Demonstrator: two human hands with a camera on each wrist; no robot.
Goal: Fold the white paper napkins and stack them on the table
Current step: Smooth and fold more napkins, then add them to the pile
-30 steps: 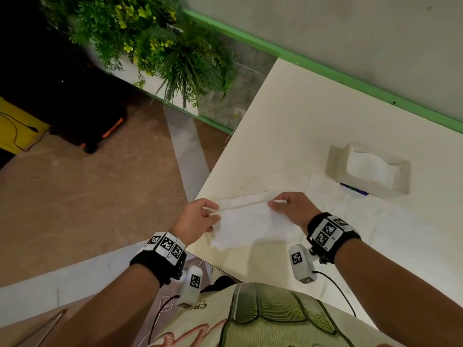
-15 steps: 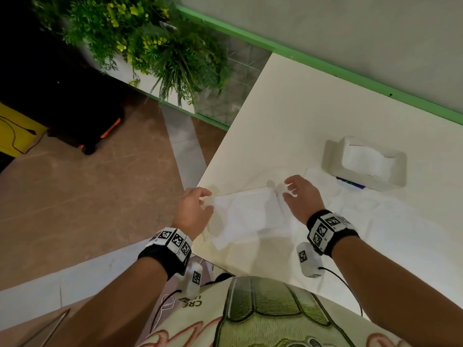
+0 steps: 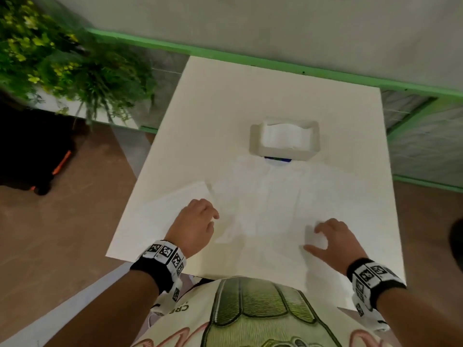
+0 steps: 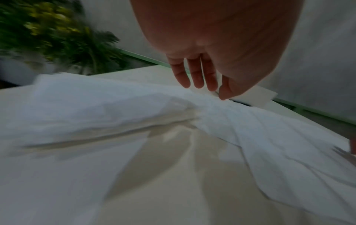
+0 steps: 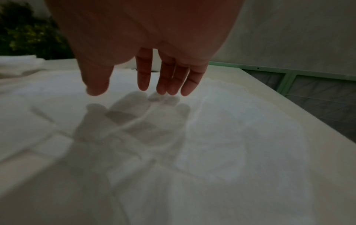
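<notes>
While both hands hover palm-down, left hand [image 3: 194, 225] fingers loosely touch folded napkin [image 3: 180, 196]; right hand [image 3: 333, 242] spread, empty, over unfolded napkin [image 3: 270, 196].

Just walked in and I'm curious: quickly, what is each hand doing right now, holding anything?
Left hand: open, fingers down at the crumpled white paper napkin, holding nothing.
Right hand: open, fingers spread above the flat white napkins, holding nothing.

Dim, grainy wrist views, motion-blurred plant [image 4: 57, 35], soft finger shadows, overexposed white table [image 3: 250, 101]
</notes>
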